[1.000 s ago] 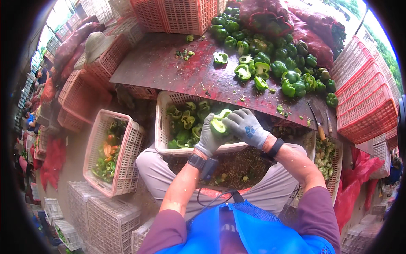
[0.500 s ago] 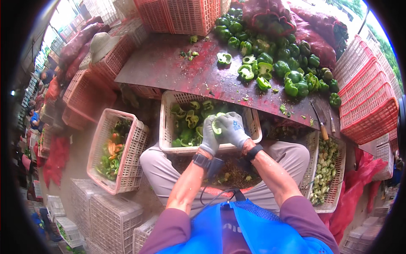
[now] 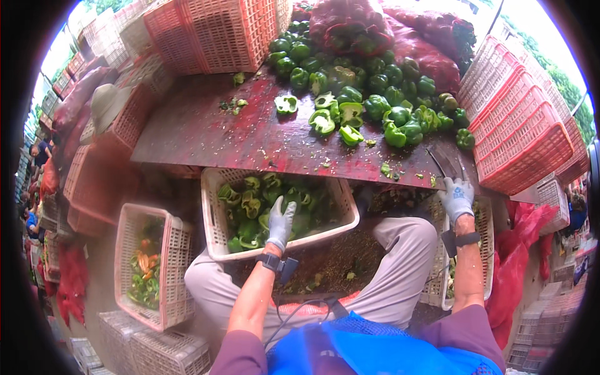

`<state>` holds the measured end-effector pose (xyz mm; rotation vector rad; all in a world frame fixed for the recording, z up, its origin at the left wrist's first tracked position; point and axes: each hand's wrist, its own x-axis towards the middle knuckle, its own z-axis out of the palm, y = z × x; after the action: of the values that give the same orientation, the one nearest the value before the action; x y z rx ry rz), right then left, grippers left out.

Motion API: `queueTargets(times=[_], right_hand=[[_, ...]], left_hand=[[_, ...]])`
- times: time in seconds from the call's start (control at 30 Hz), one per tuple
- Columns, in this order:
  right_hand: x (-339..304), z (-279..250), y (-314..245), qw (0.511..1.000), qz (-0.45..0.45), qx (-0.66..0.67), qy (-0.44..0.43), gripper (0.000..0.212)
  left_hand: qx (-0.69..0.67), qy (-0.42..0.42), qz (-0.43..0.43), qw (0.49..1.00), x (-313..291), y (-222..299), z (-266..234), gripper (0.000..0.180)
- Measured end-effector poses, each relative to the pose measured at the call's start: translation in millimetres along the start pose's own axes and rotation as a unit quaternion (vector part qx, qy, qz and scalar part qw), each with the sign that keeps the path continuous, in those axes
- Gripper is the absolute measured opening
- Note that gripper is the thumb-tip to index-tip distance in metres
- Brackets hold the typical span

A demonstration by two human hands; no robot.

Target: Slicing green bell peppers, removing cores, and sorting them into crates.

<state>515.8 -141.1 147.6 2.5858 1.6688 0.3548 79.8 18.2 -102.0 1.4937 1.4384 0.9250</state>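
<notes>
My left hand (image 3: 281, 223), in a pale grey glove, hovers over the near part of a white crate (image 3: 219, 250) of cut green pepper pieces (image 3: 251, 205). Its fingers are spread and hold nothing. At the table's right front edge, my right hand (image 3: 457, 197), also gloved, closes over the handle of a knife (image 3: 435, 162) whose blade points away from me. The glove hides that handle. Just right of it lies a second thin blade (image 3: 462, 167). Halved green peppers (image 3: 322, 122) rest on the table before a heap of whole peppers (image 3: 375, 81).
Red mesh sacks (image 3: 353, 28) lie behind the pepper heap on the dark table (image 3: 206, 134). Stacked red crates (image 3: 522, 125) stand at the right, others (image 3: 212, 37) at the back left. A crate (image 3: 165, 269) of mixed peppers stands by my left knee, another (image 3: 487, 262) below my right forearm.
My hands have parted: the right moved from above the crate to the knife, and the left let go of the pepper piece. My view has shifted to the right.
</notes>
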Motion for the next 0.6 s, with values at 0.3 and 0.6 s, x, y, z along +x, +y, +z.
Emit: queueTargets(times=[0.3, 0.6], right_hand=[[141, 84, -168, 0.975, -0.136, 0.170, -0.034, 0.053], [116, 97, -229, 0.884, -0.244, 0.389, 0.087, 0.014]], left_hand=[[-0.238, -0.139, -0.176, 0.945, -15, -8, 8, 0.041], [-0.507, -0.264, -0.312, 0.759, -40, 15, -13, 0.078]])
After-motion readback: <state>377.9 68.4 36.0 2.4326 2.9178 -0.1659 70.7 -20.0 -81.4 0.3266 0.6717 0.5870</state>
